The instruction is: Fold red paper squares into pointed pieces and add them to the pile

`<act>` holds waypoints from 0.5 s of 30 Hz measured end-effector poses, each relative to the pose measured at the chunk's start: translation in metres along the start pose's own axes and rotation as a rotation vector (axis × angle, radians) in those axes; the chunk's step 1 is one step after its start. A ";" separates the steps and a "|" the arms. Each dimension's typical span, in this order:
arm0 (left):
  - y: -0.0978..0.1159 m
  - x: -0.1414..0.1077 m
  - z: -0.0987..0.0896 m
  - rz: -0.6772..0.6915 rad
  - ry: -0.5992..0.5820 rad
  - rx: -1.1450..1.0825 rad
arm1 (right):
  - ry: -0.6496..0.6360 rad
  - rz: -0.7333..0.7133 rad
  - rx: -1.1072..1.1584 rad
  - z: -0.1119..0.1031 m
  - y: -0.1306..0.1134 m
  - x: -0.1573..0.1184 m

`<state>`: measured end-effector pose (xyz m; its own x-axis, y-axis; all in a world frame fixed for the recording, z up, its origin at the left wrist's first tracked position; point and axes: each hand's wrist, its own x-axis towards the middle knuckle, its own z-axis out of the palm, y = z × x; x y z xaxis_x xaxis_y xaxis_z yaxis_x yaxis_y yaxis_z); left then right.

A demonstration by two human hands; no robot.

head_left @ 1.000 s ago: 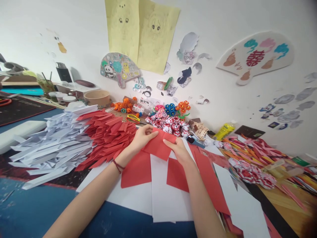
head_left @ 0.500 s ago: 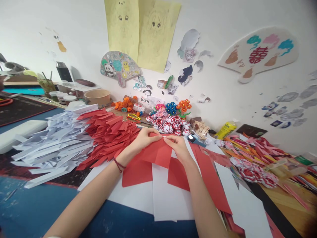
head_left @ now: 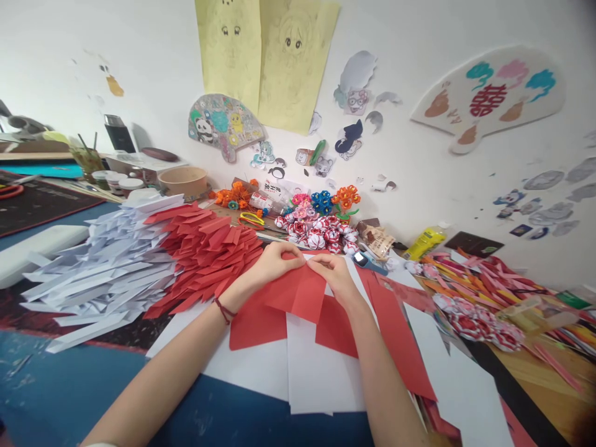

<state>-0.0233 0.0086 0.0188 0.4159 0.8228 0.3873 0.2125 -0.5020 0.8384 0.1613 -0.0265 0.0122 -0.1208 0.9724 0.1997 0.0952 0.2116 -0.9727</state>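
Thumb and fingers of my left hand point(head_left: 278, 262) pinch the far edge of a red paper sheet point(head_left: 300, 288). My right hand point(head_left: 333, 273) pinches the same edge just beside it, the fingertips of both hands nearly touching. A crease runs down the sheet, which hangs over more red paper point(head_left: 258, 323). Beneath lie white sheets point(head_left: 323, 379). To the left are a pile of folded red strips point(head_left: 205, 248) and a pile of folded white strips point(head_left: 116, 267).
Red-and-white paper flowers point(head_left: 316, 234) lie behind my hands, with a blue-grey device point(head_left: 370, 263) beside them. A yellow bottle point(head_left: 424, 242), coloured strips point(head_left: 493, 273) and white sheets point(head_left: 470, 385) are on the right. A round tan bowl point(head_left: 183, 181) stands at the back left.
The lower part of the held red sheet has shifted slightly, its near edge a little lower. My hands keep nearly the same place and grip.
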 end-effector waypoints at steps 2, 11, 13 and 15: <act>-0.001 0.000 0.000 0.009 0.001 0.037 | -0.005 0.001 0.004 0.000 -0.001 0.000; 0.000 -0.001 0.001 0.036 0.026 0.112 | -0.025 -0.006 0.007 -0.001 -0.003 -0.001; 0.003 -0.001 0.001 0.042 0.024 0.117 | -0.014 -0.006 -0.001 0.000 -0.003 -0.001; 0.006 -0.002 0.002 0.050 0.033 0.131 | 0.014 -0.017 -0.016 0.001 -0.003 -0.001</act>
<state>-0.0211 0.0028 0.0224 0.4001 0.8032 0.4414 0.3066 -0.5712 0.7614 0.1601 -0.0281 0.0148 -0.1092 0.9698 0.2179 0.1092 0.2296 -0.9671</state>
